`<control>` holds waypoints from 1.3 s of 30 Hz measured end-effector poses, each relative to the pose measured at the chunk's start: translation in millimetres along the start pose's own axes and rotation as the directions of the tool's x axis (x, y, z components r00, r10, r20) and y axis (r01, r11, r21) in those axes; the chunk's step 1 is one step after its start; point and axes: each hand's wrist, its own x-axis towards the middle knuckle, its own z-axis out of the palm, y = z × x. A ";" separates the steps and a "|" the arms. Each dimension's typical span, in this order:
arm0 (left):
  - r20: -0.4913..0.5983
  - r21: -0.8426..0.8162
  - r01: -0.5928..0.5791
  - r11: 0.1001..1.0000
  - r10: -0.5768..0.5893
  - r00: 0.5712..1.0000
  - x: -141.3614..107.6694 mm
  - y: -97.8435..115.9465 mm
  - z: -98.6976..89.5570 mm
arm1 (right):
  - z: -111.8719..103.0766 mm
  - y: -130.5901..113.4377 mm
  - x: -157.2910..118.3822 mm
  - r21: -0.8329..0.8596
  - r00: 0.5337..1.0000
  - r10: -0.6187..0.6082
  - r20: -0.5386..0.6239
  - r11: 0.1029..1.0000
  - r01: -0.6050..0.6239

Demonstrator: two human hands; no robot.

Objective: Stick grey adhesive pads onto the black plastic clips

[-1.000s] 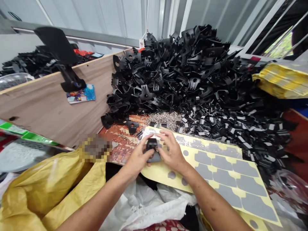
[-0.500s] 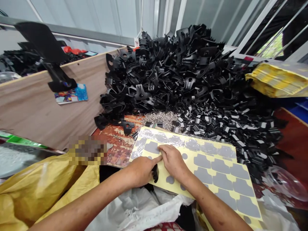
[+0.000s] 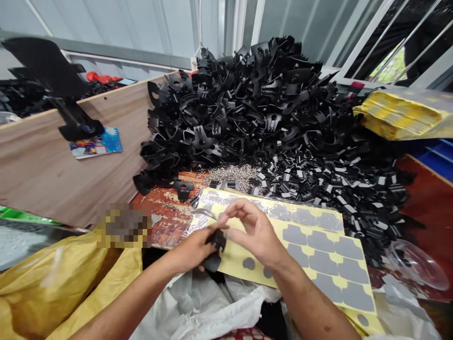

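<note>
My left hand [image 3: 194,248] is closed on a black plastic part [image 3: 216,241] over the left end of a yellow sticker sheet [image 3: 237,262]. Between the fingertips of my right hand [image 3: 253,231] is one end of a thin grey sticker [image 3: 204,212], which curls out to the left above the sheet. Both hands are close together, their fingertips nearly meeting. Rows of grey shaped stickers remain on the sheet's right half, and clear film lies along its far edge.
Behind the sheet rises a large pile of black plastic parts [image 3: 247,108], with small metal pieces [image 3: 237,177] before it. A clear plastic bowl [image 3: 417,264] lies at right. Yellow sheets [image 3: 399,113] are stacked beyond. A wooden board [image 3: 71,179] stands left, a yellow sack [image 3: 53,278] below.
A grey sticker has come up off the sheet in my right fingers. My left hand has shifted left and turned, showing more of the black part. The view has moved slightly.
</note>
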 end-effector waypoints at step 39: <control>0.024 -0.814 0.051 0.578 -0.054 0.998 -11.1 19.6 15.9 | -1.0 64.6 -12.5 -0.405 0.975 -0.133 -0.177 0.913 0.051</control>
